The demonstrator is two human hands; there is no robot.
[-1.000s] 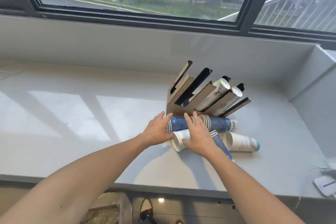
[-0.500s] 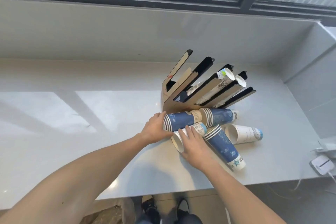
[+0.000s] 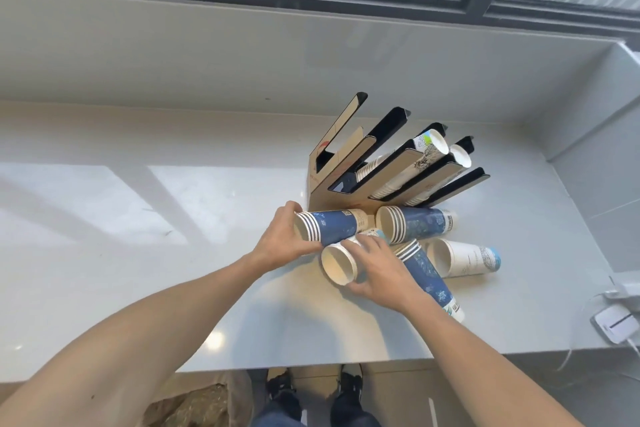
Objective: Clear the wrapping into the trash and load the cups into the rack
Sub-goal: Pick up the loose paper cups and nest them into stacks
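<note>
A brown and black cup rack (image 3: pixel 349 163) stands on the white counter (image 3: pixel 138 218), with white cups in two of its slanted slots. In front of it lie several stacks of paper cups on their sides. My left hand (image 3: pixel 282 239) grips the rim end of a blue cup stack (image 3: pixel 334 227). My right hand (image 3: pixel 379 270) holds a white cup stack (image 3: pixel 337 265) whose open mouth faces me. Another blue stack (image 3: pixel 415 224) lies by the rack's foot, a third blue stack (image 3: pixel 433 282) runs under my right wrist, and a white stack (image 3: pixel 464 258) lies to the right.
A wall under a dark-framed window runs behind the counter, with a raised ledge at the right. A white device with a cable (image 3: pixel 614 321) sits at the counter's right edge. Below the front edge are a bag of brownish rubbish (image 3: pixel 194 407) and my shoes (image 3: pixel 349 385).
The view has tilted down and closer. My left hand has wrapped around the blue stack's rim end, and my right hand has closed around the white stack; both stacks have shifted slightly towards me.
</note>
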